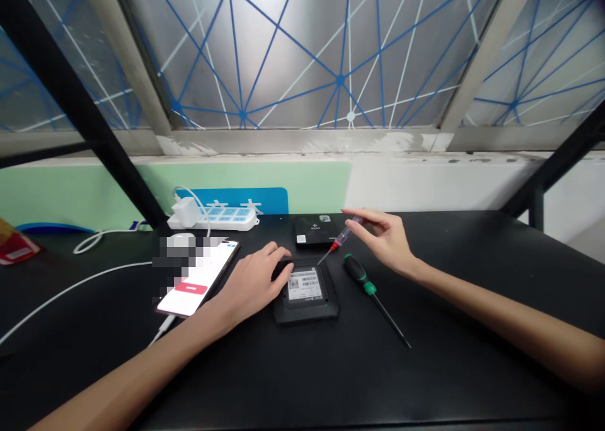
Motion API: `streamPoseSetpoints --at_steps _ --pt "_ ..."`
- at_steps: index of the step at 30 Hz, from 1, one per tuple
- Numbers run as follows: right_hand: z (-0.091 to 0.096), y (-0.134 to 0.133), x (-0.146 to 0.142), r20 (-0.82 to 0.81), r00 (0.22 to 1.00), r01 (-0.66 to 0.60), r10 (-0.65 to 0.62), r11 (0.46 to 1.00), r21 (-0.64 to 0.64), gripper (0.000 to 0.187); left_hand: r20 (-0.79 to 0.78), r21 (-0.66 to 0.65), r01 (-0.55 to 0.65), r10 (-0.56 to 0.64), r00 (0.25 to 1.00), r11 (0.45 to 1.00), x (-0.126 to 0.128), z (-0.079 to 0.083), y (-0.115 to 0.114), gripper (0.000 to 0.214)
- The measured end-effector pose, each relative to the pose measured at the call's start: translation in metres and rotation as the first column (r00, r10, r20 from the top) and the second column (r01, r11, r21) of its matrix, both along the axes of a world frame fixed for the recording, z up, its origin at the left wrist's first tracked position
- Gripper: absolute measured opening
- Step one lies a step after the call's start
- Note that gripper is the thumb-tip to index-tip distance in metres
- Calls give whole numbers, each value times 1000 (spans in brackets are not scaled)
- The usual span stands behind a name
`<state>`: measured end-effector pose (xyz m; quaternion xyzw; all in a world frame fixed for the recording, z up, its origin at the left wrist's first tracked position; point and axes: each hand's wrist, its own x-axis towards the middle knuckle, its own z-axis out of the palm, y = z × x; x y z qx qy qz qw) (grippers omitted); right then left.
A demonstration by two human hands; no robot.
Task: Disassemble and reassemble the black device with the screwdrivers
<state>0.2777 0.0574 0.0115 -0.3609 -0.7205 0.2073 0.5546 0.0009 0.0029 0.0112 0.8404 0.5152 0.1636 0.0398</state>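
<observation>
A black drive with a white printed label (pixel 305 285) lies in a dark square case (pixel 307 315) on the desk. At the case's left side, my left hand (pixel 258 276) holds its edge, thumb and fingers bent around the upper left corner. My right hand (pixel 385 235) pinches the clear handle of a small screwdriver (pixel 344 234) with a red collar. This screwdriver is tilted, and its thin tip points down at the drive's upper right corner; contact is too small to confirm. Right of the case lies a larger green-and-black screwdriver (pixel 370 288).
Behind the case sits a black box (pixel 314 231). A lit phone (pixel 201 280) with a cable lies left of my left hand. A white power strip (pixel 231 218) with a charger stands near the wall. A red-and-yellow packet (pixel 19 245) is far left.
</observation>
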Motion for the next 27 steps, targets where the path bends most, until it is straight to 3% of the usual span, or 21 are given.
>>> streamPoseSetpoints --at_steps 4,8,15,20,27 --pt "21 -5 -8 220 975 -71 37 986 150 25 -24 -15 -95 95 995 995 1 3 -1 29" --pt "30 -8 -24 229 967 -143 114 983 114 30 -15 -59 -85 84 996 995 0 6 -1 28" --pt "3 -14 -46 90 981 -159 170 980 -117 25 11 -7 -18 18 1000 1000 -2 3 1 29" --pt "-8 -18 -45 61 976 -196 207 969 -149 25 -3 -18 -19 19 1000 1000 -3 1 1 27" --pt "-6 -16 -42 132 955 -240 267 952 -191 27 -8 -32 2 -2 1000 999 -3 2 1 26"
